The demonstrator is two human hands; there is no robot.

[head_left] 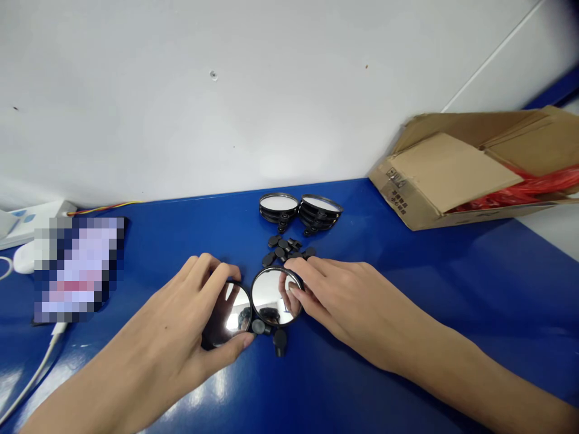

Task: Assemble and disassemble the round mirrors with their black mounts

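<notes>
Two round black-rimmed mirrors are side by side low over the blue table, their rims close together. My left hand (203, 325) curls its fingers and thumb around the edge of the left mirror (233, 310). On the other side, my right hand (325, 289) pinches the right rim of the second mirror (271, 295), thumb on the glass side. Small black mount pieces (280, 342) show just below the mirrors. More loose black pieces (283, 248) lie in a group beyond the right mirror, partly hidden by my right hand.
Two stacks of round mirrors, a left stack (278, 207) and a right stack (320, 211), stand near the wall. An opened cardboard box (420, 193) with red plastic (511, 190) sits at right. A phone (81, 265) with a white cable (45, 358) lies at left on the blue table (181, 235).
</notes>
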